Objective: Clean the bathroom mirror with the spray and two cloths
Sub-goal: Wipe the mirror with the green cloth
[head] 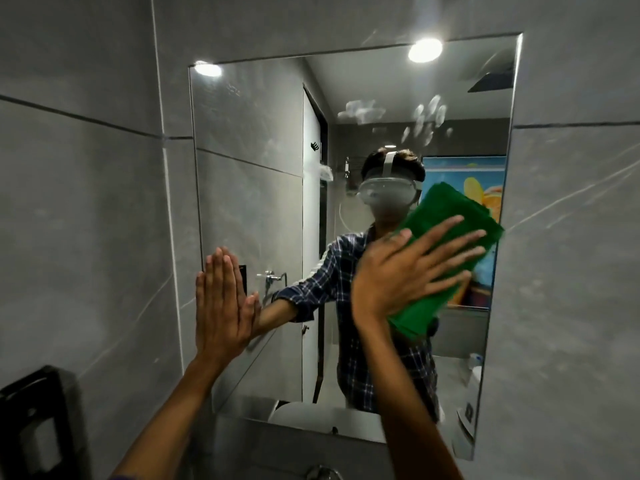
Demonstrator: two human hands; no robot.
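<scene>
The bathroom mirror hangs on the grey tiled wall in front of me. My right hand lies flat, fingers spread, pressing a folded green cloth against the glass at the mirror's right side. My left hand rests flat and empty on the mirror's lower left edge, fingers together. White smears and finger marks show on the upper right of the glass. No spray bottle or second cloth is in view.
A black dispenser is fixed to the wall at lower left. Below the mirror sit the white basin, reflected in the glass, and the top of a chrome tap. Grey tiles surround the mirror.
</scene>
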